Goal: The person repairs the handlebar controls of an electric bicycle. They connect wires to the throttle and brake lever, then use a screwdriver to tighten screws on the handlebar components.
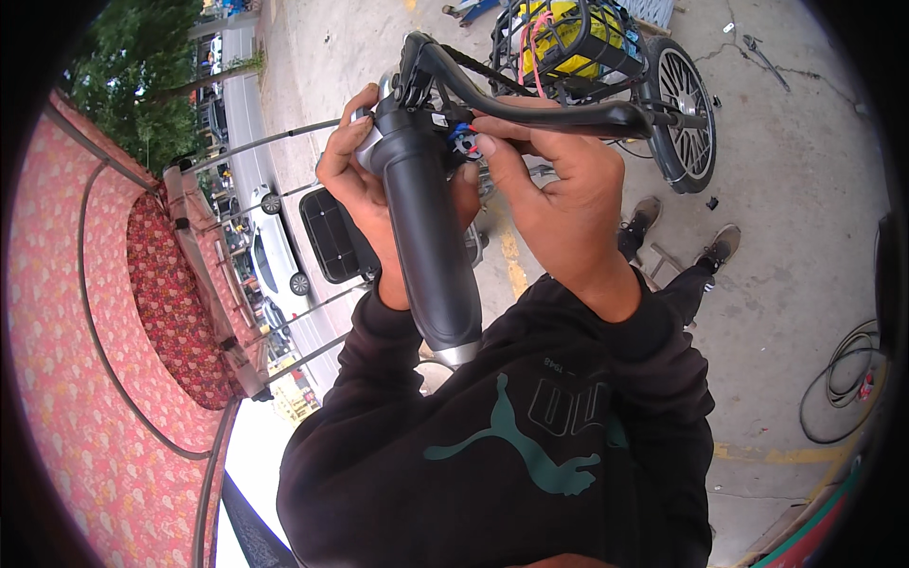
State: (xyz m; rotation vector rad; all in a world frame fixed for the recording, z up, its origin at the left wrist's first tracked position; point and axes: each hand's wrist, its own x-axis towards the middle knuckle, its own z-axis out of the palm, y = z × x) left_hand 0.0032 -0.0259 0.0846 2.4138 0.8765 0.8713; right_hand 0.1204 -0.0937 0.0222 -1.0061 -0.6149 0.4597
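My left hand (365, 189) grips the housing at the inner end of a black handlebar grip (426, 241), its fingers curled on the silver part and its thumb behind the grip. The grip points down toward me and ends in a silver cap (456, 351). My right hand (568, 204) pinches at a small blue, red and silver fitting (464, 139) just right of the housing; whether it holds the fitting or only presses on it is hard to tell. A curved black brake lever (540, 118) passes over my right fingers.
A wheel (682, 85) and black wire basket (563, 43) with yellow contents are at top right. A pink floral canopy (71, 275) fills the left side, a white car (270, 251) beyond it. A coiled hose (824, 379) lies on the concrete at right; my feet (715, 248) are below.
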